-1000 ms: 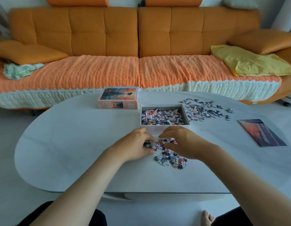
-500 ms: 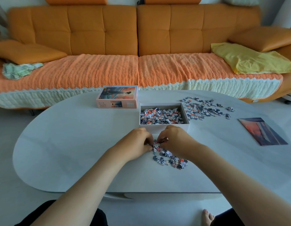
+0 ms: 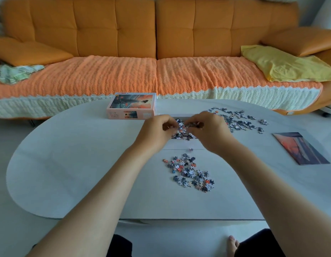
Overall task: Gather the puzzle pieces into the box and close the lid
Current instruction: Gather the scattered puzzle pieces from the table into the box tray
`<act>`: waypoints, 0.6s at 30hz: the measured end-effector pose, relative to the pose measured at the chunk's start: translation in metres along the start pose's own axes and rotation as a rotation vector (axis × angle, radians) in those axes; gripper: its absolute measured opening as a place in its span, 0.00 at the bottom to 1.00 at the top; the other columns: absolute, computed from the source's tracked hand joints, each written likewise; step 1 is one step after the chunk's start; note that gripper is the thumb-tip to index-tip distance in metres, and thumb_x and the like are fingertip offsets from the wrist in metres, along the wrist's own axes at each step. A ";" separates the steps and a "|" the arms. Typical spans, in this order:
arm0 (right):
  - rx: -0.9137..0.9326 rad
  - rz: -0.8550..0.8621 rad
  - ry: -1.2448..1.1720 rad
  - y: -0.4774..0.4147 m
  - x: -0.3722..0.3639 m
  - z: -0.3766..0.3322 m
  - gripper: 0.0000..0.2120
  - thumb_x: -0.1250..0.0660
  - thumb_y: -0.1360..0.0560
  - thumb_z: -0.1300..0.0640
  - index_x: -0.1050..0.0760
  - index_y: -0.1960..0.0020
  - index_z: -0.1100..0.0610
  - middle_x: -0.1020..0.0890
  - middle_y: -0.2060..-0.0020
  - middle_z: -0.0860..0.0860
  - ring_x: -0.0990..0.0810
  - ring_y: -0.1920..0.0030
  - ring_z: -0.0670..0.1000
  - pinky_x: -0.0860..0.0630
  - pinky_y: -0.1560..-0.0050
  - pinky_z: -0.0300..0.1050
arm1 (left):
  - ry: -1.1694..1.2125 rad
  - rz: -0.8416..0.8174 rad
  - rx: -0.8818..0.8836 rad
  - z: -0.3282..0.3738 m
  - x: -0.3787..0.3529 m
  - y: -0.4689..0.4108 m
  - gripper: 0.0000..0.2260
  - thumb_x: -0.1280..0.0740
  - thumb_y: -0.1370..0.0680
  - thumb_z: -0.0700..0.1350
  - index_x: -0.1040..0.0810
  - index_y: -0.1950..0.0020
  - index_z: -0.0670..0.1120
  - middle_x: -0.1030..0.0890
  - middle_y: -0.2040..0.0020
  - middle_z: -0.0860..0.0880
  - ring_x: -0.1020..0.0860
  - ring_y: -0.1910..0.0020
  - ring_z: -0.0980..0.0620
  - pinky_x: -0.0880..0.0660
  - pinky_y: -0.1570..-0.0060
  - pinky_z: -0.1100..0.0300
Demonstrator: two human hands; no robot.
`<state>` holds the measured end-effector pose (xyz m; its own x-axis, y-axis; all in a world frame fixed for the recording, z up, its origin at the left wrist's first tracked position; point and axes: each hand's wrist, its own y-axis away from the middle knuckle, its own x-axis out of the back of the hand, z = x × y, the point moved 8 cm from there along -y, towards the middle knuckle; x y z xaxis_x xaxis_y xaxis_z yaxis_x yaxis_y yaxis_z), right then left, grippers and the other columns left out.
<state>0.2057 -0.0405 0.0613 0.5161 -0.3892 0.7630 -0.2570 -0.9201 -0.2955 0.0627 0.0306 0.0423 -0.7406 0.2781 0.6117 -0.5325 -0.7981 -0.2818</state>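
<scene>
Small orange-and-grey puzzle pieces (image 3: 190,173) heaped below frame centre on pale oval table (image 3: 68,164), more scattered centre right, left hand (image 3: 157,131) and right hand (image 3: 209,131) each pinching pieces over open white cardboard box (image 3: 181,144) at centre, pink lid (image 3: 131,108) upper left of it.

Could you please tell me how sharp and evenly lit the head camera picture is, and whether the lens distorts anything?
Head view: soft, even daylight, no glare on the table and only faint shadows; the left hand and right hand over the box are motion-blurred, smearing the puzzle pieces at the right fingers; the near pile is sharp; the wide lens bows the sofa slightly.
</scene>
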 end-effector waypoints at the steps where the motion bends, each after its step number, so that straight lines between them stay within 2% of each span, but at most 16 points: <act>1: 0.010 0.046 0.003 -0.004 0.002 0.001 0.07 0.28 0.26 0.59 0.17 0.49 0.52 0.21 0.58 0.46 0.24 0.63 0.43 0.33 0.61 0.27 | -0.039 0.034 -0.022 0.000 0.000 -0.004 0.04 0.29 0.24 0.40 0.18 0.54 0.50 0.20 0.60 0.58 0.24 0.62 0.63 0.31 0.62 0.74; 3: 0.011 0.045 0.042 -0.010 -0.005 0.007 0.08 0.30 0.25 0.57 0.17 0.47 0.53 0.20 0.54 0.50 0.22 0.58 0.49 0.29 0.56 0.36 | -0.140 0.009 -0.055 -0.006 -0.010 -0.010 0.05 0.31 0.23 0.40 0.17 0.50 0.48 0.20 0.54 0.54 0.24 0.58 0.60 0.30 0.57 0.71; 5: -0.016 -0.093 0.135 -0.011 -0.024 0.018 0.11 0.34 0.22 0.53 0.19 0.42 0.53 0.20 0.47 0.52 0.21 0.50 0.53 0.26 0.50 0.45 | -0.253 -0.076 -0.087 -0.012 -0.026 -0.012 0.08 0.33 0.21 0.41 0.18 0.44 0.47 0.20 0.49 0.50 0.23 0.50 0.53 0.27 0.49 0.61; 7: -0.026 -0.208 0.208 -0.009 -0.037 0.027 0.14 0.37 0.20 0.50 0.21 0.38 0.49 0.22 0.41 0.50 0.23 0.43 0.53 0.26 0.43 0.49 | -0.323 -0.116 -0.123 -0.013 -0.034 -0.012 0.11 0.35 0.20 0.43 0.18 0.40 0.46 0.20 0.46 0.48 0.24 0.45 0.48 0.27 0.44 0.52; 8: -0.017 -0.211 0.214 -0.008 -0.037 0.027 0.14 0.38 0.20 0.50 0.21 0.37 0.48 0.22 0.41 0.49 0.23 0.42 0.52 0.26 0.43 0.48 | -0.330 -0.114 -0.136 -0.012 -0.034 -0.012 0.11 0.35 0.20 0.44 0.19 0.39 0.46 0.20 0.45 0.48 0.25 0.43 0.48 0.27 0.43 0.51; 11: 0.053 -0.074 0.165 -0.009 -0.023 0.022 0.10 0.34 0.22 0.54 0.17 0.44 0.49 0.19 0.47 0.48 0.21 0.49 0.51 0.24 0.48 0.47 | -0.327 -0.072 -0.174 -0.006 -0.024 -0.008 0.11 0.35 0.20 0.45 0.19 0.39 0.47 0.22 0.43 0.50 0.26 0.42 0.50 0.28 0.42 0.54; 14: 0.125 0.043 0.125 -0.005 -0.008 0.015 0.08 0.31 0.24 0.60 0.16 0.49 0.52 0.18 0.52 0.49 0.21 0.56 0.48 0.26 0.53 0.41 | -0.322 -0.019 -0.237 0.005 -0.011 0.002 0.08 0.33 0.21 0.44 0.18 0.44 0.48 0.24 0.49 0.53 0.27 0.50 0.53 0.29 0.51 0.59; 16: 0.200 0.065 0.081 0.003 -0.002 0.005 0.08 0.30 0.26 0.62 0.15 0.51 0.53 0.17 0.56 0.49 0.23 0.62 0.43 0.28 0.56 0.35 | -0.295 -0.037 -0.259 0.012 -0.007 0.012 0.06 0.33 0.22 0.43 0.18 0.48 0.48 0.25 0.52 0.55 0.27 0.57 0.55 0.29 0.58 0.60; 18: 0.275 0.002 0.068 0.013 -0.003 -0.006 0.08 0.30 0.26 0.61 0.15 0.51 0.52 0.17 0.59 0.46 0.26 0.66 0.37 0.31 0.59 0.28 | -0.284 -0.105 -0.260 0.014 -0.010 0.023 0.03 0.32 0.23 0.44 0.19 0.51 0.50 0.25 0.53 0.56 0.25 0.61 0.56 0.27 0.61 0.59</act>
<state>0.1955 -0.0510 0.0586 0.4570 -0.3961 0.7964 -0.0217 -0.9001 -0.4352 0.0635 0.0015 0.0405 -0.5527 0.1631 0.8173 -0.7126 -0.6011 -0.3619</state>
